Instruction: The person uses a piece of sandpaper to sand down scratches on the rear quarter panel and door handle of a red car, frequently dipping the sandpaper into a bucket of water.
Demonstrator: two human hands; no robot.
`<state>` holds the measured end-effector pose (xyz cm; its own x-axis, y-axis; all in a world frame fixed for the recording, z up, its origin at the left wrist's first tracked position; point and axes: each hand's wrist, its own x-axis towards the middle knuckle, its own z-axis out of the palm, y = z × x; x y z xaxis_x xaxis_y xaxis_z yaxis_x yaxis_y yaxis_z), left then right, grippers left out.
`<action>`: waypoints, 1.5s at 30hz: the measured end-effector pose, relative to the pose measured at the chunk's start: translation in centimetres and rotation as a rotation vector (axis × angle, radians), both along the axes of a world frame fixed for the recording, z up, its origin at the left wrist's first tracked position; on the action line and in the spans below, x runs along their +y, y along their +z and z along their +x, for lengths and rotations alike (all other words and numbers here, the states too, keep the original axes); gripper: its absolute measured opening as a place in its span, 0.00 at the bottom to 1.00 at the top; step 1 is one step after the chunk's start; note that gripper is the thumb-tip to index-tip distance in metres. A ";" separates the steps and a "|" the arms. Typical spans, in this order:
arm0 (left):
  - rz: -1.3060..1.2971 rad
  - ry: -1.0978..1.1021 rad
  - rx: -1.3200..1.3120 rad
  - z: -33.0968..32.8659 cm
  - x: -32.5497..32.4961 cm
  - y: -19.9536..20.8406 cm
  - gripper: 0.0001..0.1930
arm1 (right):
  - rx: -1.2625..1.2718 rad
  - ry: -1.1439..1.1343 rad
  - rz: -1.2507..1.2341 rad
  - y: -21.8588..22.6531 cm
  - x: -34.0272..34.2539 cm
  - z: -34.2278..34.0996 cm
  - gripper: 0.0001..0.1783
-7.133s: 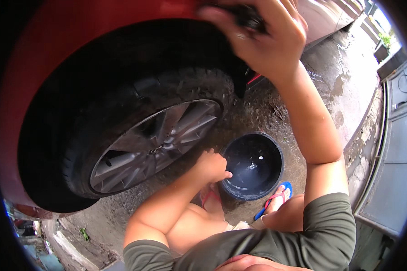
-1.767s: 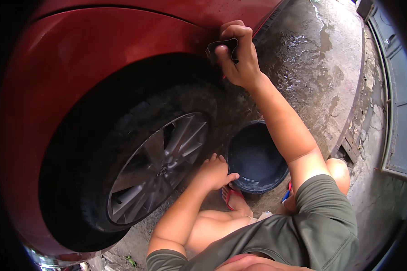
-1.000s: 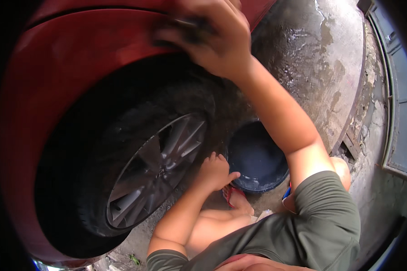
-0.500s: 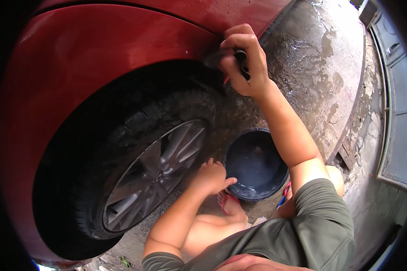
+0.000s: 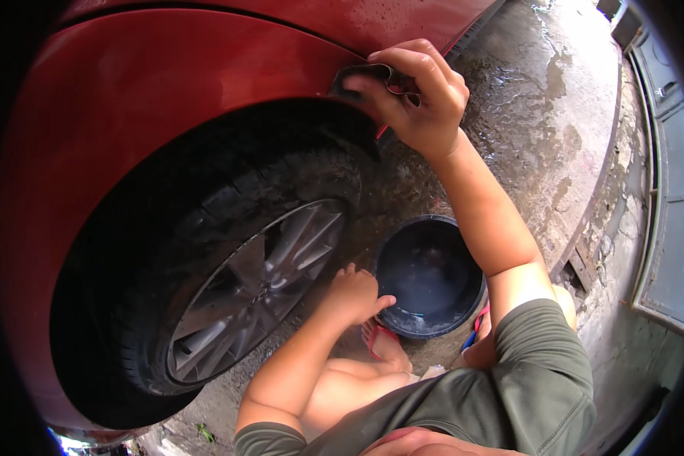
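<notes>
My right hand [image 5: 425, 95] pinches a bent piece of dark, thin sandpaper [image 5: 355, 79] between thumb and fingers. The sandpaper lies against the red car fender [image 5: 205, 68], by the upper right end of the wheel arch. Its curled edges stand out under my fingers. Lower down, my left hand [image 5: 355, 295] holds nothing; its thumb points away from loosely bent fingers. It hovers between the wheel [image 5: 262, 292] and the rim of a black bucket [image 5: 384, 323], which has cloudy water in it.
The black tire [image 5: 228, 201] fills the wheel arch on the left. Wet concrete ground [image 5: 539, 114] stretches to the upper right, with a grey metal gate [image 5: 672, 197] at the far right. My feet in flip-flops [image 5: 380, 342] are close to the bucket.
My right hand has shifted slightly, bringing the sandpaper a little left and up along the fender edge. It now shows more sharply. My left hand has stayed nearly still.
</notes>
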<state>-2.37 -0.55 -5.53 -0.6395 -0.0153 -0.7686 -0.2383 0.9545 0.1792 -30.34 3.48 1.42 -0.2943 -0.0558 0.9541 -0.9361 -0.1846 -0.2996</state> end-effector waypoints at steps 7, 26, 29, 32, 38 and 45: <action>-0.002 0.011 -0.060 -0.8 0.1 0.2 0.42 | 0.063 0.012 -0.058 0.1 0.0 -0.2 0.17; -0.020 0.028 -0.042 -0.7 0.3 0.1 0.40 | -0.070 0.074 -0.141 1.6 -2.2 -0.5 0.23; -0.029 0.016 -0.060 -1.5 0.5 0.7 0.39 | 0.164 -0.016 -0.102 5.7 -2.4 -0.7 0.20; -0.041 0.032 -0.042 -0.8 0.4 0.0 0.38 | 0.102 -0.017 -0.070 4.3 -2.2 -0.9 0.19; -0.038 0.000 -0.067 -1.2 0.7 0.3 0.37 | 0.083 0.052 -0.098 6.7 -1.9 0.3 0.16; -0.027 0.029 -0.039 -0.7 0.2 0.4 0.39 | -0.036 -0.048 -0.012 -0.7 -1.4 -1.6 0.17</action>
